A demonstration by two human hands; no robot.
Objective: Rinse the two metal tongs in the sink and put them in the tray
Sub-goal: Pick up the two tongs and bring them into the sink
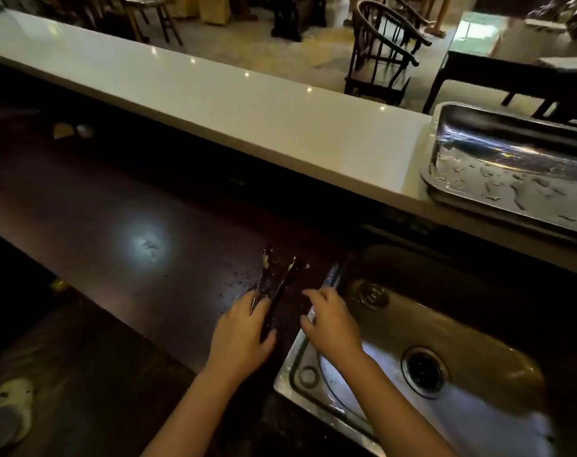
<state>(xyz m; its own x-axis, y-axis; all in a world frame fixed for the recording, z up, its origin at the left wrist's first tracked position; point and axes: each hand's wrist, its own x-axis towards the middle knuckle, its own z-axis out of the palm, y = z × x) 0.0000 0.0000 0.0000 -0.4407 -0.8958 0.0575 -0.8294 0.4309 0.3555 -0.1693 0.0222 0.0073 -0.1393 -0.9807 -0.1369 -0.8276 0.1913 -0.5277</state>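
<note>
One pair of metal tongs (282, 285) lies on the dark counter, its tips pointing away from me with pale bits stuck on them. My left hand (242, 334) is closed around its near end. A second pair of tongs (331, 275) lies along the sink's left edge. My right hand (331, 321) rests over it with fingers spread; a grip cannot be made out. The steel sink (471, 423) is at lower right, with a drain (423, 371). The wet metal tray (511, 179) stands on the pale ledge at upper right.
A raised white ledge (214, 103) runs across behind the dark counter (115, 209). Small scraps (71, 130) lie on the counter at far left. Chairs and a table stand beyond the ledge. A tap base (372, 293) sits at the sink's back rim.
</note>
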